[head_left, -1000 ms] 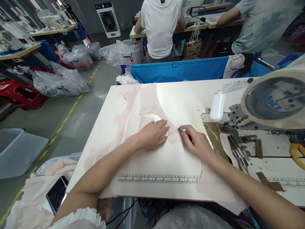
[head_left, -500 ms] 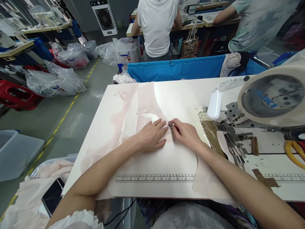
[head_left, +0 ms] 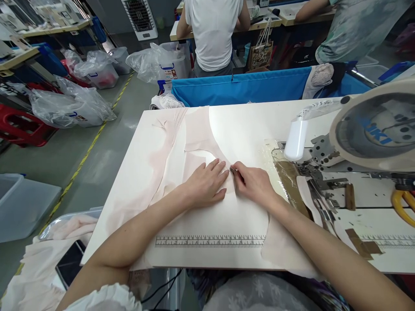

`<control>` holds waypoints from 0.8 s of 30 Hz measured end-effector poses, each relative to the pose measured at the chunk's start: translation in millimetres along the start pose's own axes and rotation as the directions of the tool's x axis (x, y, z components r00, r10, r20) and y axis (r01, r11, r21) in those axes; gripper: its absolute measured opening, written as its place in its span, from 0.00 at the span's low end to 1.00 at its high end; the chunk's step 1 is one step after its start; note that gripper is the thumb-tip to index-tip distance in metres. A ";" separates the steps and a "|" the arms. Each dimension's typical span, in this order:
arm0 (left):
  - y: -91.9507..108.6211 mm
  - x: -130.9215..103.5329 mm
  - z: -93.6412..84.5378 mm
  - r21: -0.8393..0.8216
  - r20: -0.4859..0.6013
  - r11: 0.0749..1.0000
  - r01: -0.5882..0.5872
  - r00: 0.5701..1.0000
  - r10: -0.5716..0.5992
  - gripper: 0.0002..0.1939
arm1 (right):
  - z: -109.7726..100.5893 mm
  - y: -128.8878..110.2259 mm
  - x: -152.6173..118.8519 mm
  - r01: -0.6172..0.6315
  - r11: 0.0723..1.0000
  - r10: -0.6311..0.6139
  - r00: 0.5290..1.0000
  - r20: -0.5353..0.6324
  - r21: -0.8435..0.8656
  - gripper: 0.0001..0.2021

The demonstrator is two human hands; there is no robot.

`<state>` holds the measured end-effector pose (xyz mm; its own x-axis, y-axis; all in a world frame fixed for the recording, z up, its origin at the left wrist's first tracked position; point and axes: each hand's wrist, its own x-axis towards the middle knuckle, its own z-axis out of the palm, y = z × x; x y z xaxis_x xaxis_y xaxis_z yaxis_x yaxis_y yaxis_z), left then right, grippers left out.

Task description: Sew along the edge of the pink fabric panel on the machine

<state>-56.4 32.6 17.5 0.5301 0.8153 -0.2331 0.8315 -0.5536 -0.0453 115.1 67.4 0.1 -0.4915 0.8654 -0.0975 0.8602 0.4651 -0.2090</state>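
Pale pink fabric (head_left: 181,151) lies flat across the worktop's (head_left: 253,125) left half, left hand (head_left: 205,185) pressing it open-palmed mid-worktop, right hand (head_left: 253,183) just beside it, fingers closed on a small metal tool (head_left: 232,169) at the cloth's edge. Judgement: keep the palm flat so the cloth stays taut, work the tool tip only. Count: one fabric piece, one sewing machine (head_left: 372,129), two printed rulers (head_left: 209,242), one tool.

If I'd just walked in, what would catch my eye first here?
Two bare hands at the middle of the white table: the left hand presses flat on sheer pale pink fabric, the right hand pinches a small metal tool beside it. At right looms a cream sewing machine.
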 end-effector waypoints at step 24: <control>10.8 -0.1 1.3 -0.003 -0.026 0.993 -0.118 0.993 0.118 0.28 | 11.6 21.5 -23.6 0.072 0.989 -0.056 0.990 -0.130 0.128 0.13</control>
<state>-47.7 26.3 15.8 0.6288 0.7482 -0.2117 0.7634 -0.6457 -0.0147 143.6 54.8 -13.4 -0.5169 0.8551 0.0414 0.7981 0.4988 -0.3380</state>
